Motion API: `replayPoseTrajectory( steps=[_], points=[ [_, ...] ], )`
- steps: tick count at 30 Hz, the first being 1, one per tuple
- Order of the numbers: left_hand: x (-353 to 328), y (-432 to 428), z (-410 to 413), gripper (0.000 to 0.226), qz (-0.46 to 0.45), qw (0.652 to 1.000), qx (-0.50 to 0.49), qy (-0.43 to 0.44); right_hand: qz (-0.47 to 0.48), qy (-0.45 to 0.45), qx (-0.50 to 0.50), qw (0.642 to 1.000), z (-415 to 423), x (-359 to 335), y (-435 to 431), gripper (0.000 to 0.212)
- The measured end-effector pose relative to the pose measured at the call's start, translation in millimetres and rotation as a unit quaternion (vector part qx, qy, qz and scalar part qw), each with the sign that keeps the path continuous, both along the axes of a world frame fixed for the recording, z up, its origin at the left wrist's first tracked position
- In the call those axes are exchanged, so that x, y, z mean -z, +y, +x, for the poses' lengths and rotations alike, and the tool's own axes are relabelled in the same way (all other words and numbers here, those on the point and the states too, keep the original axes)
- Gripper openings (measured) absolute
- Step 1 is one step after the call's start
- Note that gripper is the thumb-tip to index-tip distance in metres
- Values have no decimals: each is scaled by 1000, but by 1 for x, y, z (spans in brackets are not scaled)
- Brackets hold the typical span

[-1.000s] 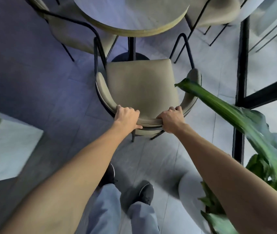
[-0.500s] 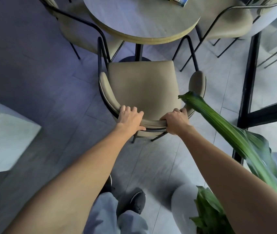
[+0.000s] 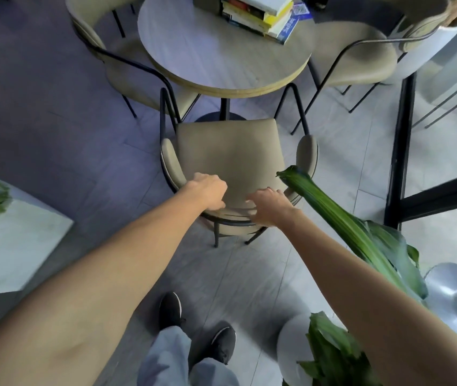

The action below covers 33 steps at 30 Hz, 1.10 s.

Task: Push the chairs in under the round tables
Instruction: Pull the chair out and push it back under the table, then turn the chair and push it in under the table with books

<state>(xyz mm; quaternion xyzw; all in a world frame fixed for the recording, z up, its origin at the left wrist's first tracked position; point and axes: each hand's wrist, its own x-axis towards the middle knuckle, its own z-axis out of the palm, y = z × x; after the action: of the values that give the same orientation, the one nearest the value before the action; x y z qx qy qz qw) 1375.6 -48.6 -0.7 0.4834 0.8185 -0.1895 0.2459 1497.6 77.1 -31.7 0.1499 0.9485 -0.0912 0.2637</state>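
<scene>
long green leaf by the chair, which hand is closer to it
Right. The right hand is beside the long green leaf at the chair's backrest; the left hand is further left along it.

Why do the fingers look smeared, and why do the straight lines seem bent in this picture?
Head view: the right hand and left hand over the beige padded chair are motion-blurred; the wide lens bows the black metal post and the grey floor tiles; the round wooden table looks fairly sharp.
</scene>
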Motion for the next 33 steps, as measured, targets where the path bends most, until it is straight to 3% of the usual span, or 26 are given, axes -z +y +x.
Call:
replayPoseTrajectory(
  steps=[7,17,26,33],
  points=[
    [-86,49,-15,33,108,992,9,72,23,114,14,993,-33,-95,53,54],
    [-170,168,-83,30,165,979,-9,120,80,145,38,985,-96,-195,177,53],
    [-217,304,-120,30,190,971,31,142,107,161,87,977,-119,-237,306,53],
    [-212,439,-124,33,199,969,33,141,110,151,100,977,-115,-226,449,53]
  ],
)
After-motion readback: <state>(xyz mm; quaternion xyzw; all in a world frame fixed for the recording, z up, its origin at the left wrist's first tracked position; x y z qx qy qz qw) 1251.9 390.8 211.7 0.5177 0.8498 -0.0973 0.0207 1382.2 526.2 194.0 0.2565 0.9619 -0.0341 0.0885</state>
